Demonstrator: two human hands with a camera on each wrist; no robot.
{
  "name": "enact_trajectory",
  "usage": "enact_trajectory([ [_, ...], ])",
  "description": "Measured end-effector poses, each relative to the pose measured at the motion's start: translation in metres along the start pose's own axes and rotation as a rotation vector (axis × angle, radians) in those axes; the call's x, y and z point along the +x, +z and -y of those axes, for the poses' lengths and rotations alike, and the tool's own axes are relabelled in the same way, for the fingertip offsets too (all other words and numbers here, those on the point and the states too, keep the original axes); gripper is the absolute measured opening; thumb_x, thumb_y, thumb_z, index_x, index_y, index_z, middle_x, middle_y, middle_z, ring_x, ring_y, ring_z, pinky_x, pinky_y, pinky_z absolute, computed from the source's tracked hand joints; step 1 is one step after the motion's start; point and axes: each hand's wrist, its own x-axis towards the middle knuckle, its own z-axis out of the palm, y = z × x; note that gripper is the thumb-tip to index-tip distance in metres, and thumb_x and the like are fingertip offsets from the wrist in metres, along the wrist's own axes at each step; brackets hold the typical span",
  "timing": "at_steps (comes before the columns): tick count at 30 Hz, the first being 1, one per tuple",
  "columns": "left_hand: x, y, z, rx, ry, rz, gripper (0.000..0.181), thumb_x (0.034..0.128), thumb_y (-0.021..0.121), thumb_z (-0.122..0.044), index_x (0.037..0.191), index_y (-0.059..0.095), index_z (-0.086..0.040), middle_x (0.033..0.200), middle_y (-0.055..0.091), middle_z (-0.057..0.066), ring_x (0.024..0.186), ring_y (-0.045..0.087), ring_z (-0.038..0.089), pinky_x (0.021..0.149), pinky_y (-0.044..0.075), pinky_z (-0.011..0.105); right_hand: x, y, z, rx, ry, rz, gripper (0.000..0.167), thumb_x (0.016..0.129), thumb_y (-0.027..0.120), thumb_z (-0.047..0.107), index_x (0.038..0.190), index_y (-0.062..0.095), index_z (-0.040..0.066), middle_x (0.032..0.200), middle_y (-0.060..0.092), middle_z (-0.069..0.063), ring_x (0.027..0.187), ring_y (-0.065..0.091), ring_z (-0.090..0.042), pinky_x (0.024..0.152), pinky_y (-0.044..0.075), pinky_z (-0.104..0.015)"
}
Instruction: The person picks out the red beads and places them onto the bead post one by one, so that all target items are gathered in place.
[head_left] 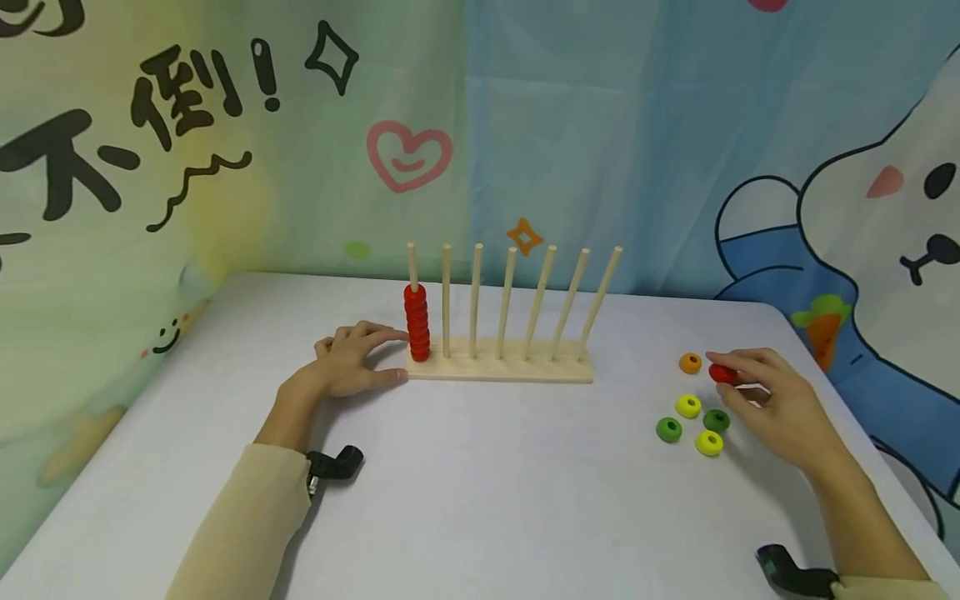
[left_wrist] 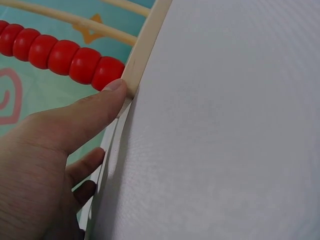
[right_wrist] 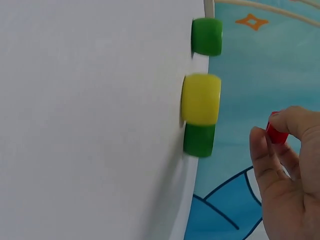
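Observation:
A wooden peg rack [head_left: 498, 370] with several upright rods stands on the table, and red beads [head_left: 417, 323] are stacked on its leftmost rod. My left hand [head_left: 347, 360] holds the rack's left end between thumb and index finger; in the left wrist view the thumb [left_wrist: 95, 110] lies against the base's corner, while the index fingertip is hidden. Over at the right, my right hand [head_left: 780, 406] pinches a red bead [head_left: 723, 373] between thumb and fingertips. That bead [right_wrist: 276, 131] is held above the tabletop, apart from the loose beads.
Near the right hand lie loose beads: an orange bead [head_left: 690, 362], yellow beads [head_left: 687, 406] and green beads [head_left: 669, 430]. They rest on a white table [head_left: 525, 492]. A printed backdrop [head_left: 570, 125] hangs behind it.

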Motion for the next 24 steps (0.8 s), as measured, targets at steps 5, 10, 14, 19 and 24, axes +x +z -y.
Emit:
enact_trajectory([
  [5,-0.001,-0.001,0.002,-0.005,-0.001,-0.003,0.066,0.0896,0.066,-0.063,0.149,0.050,-0.039,0.156,0.039,0.011,0.139,0.033,0.045,0.101,0.022,0.070,0.005,0.005,0.008,0.029,-0.002,-0.027,0.044,0.088,0.075,-0.008,0.130,0.069,0.004,0.119,0.057,-0.016,0.103,0.045,0.014,0.083,0.039,0.003],
  [10,-0.002,0.000,0.003,-0.014,0.002,-0.008,0.066,0.0894,0.065,-0.064,0.149,0.050,-0.040,0.156,0.040,0.011,0.140,0.033,0.044,0.101,0.022,0.070,0.015,0.004,0.015,0.059,-0.019,-0.062,0.045,0.085,0.074,-0.014,0.127,0.070,0.002,0.121,0.056,-0.012,0.103,0.048,0.011,0.083,0.040,0.002],
  [14,-0.004,-0.001,0.004,-0.008,-0.007,-0.007,0.066,0.0894,0.065,-0.065,0.149,0.049,-0.041,0.156,0.039,0.010,0.140,0.032,0.044,0.102,0.022,0.069,0.022,0.007,0.024,0.085,-0.023,-0.060,0.045,0.087,0.073,-0.012,0.129,0.069,0.003,0.123,0.056,-0.007,0.105,0.049,0.007,0.083,0.041,0.001],
  [19,-0.005,-0.001,0.006,-0.003,-0.015,-0.006,0.066,0.0895,0.065,-0.063,0.149,0.049,-0.040,0.157,0.039,0.010,0.139,0.033,0.044,0.102,0.021,0.068,0.028,0.017,0.035,0.146,-0.028,-0.030,0.045,0.089,0.073,-0.009,0.131,0.067,0.006,0.120,0.059,-0.003,0.101,0.055,0.001,0.083,0.046,-0.003],
  [24,-0.003,0.000,0.004,-0.015,-0.004,0.003,0.068,0.0899,0.063,-0.066,0.150,0.049,-0.039,0.158,0.038,0.009,0.140,0.032,0.045,0.102,0.021,0.069,0.034,0.022,0.047,0.176,-0.052,-0.030,0.043,0.087,0.075,-0.009,0.126,0.068,0.005,0.118,0.060,-0.002,0.100,0.055,0.001,0.083,0.045,-0.003],
])
